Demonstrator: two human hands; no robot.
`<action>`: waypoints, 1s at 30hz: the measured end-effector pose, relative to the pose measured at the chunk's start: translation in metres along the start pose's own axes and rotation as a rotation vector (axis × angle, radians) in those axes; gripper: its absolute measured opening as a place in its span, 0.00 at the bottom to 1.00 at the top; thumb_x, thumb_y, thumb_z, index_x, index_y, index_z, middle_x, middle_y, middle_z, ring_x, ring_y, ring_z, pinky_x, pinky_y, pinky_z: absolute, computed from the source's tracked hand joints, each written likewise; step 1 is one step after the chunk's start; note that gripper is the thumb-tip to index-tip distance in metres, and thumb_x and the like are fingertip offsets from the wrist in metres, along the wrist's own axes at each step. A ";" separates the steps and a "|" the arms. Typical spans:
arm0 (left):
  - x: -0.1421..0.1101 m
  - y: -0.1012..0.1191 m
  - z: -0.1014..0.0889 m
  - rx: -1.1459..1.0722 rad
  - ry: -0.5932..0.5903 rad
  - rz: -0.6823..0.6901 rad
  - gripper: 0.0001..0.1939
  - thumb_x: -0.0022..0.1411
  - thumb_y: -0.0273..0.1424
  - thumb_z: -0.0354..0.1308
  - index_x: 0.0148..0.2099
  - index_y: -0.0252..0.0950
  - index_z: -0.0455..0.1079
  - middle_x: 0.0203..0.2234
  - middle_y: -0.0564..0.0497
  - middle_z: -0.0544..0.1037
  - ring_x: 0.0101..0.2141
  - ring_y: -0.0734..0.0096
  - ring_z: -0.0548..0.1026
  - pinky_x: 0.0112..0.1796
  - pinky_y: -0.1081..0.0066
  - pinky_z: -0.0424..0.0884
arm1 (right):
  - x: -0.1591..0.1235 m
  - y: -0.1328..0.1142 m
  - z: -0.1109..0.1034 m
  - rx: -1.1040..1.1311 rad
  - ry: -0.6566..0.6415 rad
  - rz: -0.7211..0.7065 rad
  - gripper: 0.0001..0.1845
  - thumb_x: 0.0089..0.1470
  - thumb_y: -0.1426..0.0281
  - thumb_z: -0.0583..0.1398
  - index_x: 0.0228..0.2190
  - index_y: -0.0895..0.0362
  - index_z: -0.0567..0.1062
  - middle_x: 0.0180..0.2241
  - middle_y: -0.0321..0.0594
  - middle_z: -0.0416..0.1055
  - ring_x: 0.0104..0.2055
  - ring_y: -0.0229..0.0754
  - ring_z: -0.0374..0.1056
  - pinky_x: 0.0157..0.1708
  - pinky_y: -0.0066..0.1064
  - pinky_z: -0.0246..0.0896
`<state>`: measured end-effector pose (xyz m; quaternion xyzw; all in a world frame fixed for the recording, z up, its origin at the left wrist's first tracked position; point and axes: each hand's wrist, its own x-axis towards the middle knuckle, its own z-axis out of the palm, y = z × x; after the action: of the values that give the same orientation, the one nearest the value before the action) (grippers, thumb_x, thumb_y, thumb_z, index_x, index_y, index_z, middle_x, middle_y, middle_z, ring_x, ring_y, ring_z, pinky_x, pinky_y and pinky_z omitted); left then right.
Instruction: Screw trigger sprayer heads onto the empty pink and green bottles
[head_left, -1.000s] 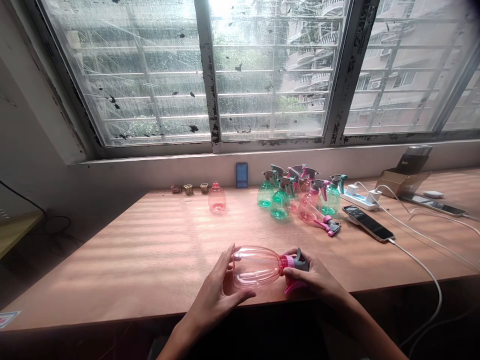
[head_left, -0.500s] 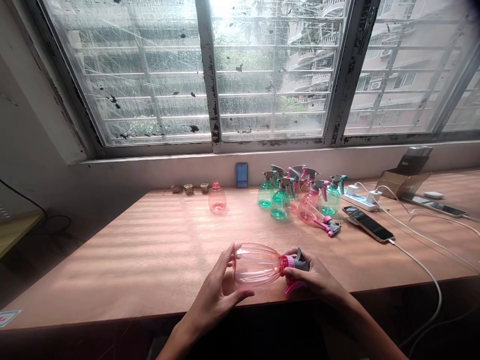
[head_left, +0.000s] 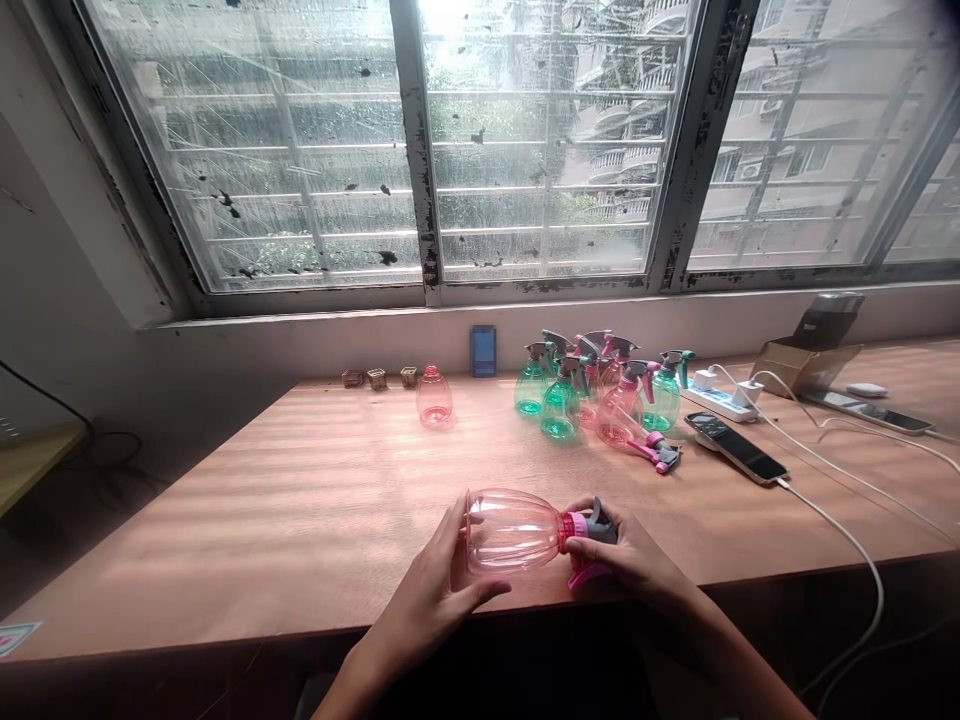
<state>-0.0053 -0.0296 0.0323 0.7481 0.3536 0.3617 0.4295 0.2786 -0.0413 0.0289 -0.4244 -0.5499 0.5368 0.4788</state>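
Note:
A clear pink spray bottle (head_left: 514, 532) lies sideways between my hands near the table's front edge, its base to the left. My left hand (head_left: 442, 580) cups the base, thumb along the lower side and fingers behind it. At the neck, my right hand (head_left: 626, 550) is closed around the grey and pink spray head (head_left: 592, 525); its pink trigger (head_left: 588, 574) points down toward me. The head sits against the bottle's neck. Farther back stands a pink bottle without a head (head_left: 435, 398). A loose pink and grey spray head (head_left: 660, 453) lies at the right.
Several green and pink spray bottles (head_left: 561, 408) stand grouped at the back. To their right are a power strip (head_left: 720, 402), a phone (head_left: 739, 448) on a white cable, and a cardboard box (head_left: 802, 368). Small brown pots (head_left: 377, 379) and a blue device (head_left: 484, 352) stand by the wall.
Almost nothing differs. The bottle in my hands has turned or shifted very slightly, and both hands keep their places on it.

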 end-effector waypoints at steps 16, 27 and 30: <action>0.005 0.016 -0.001 0.044 0.050 -0.044 0.43 0.60 0.36 0.69 0.71 0.42 0.52 0.61 0.41 0.69 0.61 0.48 0.67 0.63 0.53 0.62 | -0.002 -0.002 0.001 -0.003 0.038 -0.021 0.22 0.47 0.60 0.73 0.40 0.56 0.75 0.29 0.35 0.78 0.30 0.43 0.75 0.33 0.33 0.72; 0.005 0.019 0.000 0.035 0.079 -0.055 0.38 0.60 0.40 0.68 0.68 0.41 0.57 0.51 0.44 0.75 0.51 0.53 0.75 0.55 0.57 0.70 | -0.001 0.001 0.000 0.007 0.035 -0.033 0.23 0.44 0.61 0.75 0.41 0.55 0.76 0.31 0.34 0.77 0.31 0.42 0.74 0.34 0.33 0.71; 0.005 0.019 0.000 0.042 0.077 -0.056 0.38 0.61 0.41 0.68 0.68 0.42 0.58 0.51 0.44 0.76 0.52 0.52 0.75 0.55 0.57 0.70 | 0.000 0.002 0.001 0.036 0.028 -0.040 0.23 0.44 0.62 0.75 0.40 0.54 0.76 0.30 0.33 0.77 0.31 0.41 0.74 0.34 0.31 0.71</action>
<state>0.0011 -0.0322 0.0509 0.7324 0.3981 0.3706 0.4097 0.2778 -0.0413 0.0271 -0.4121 -0.5417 0.5312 0.5046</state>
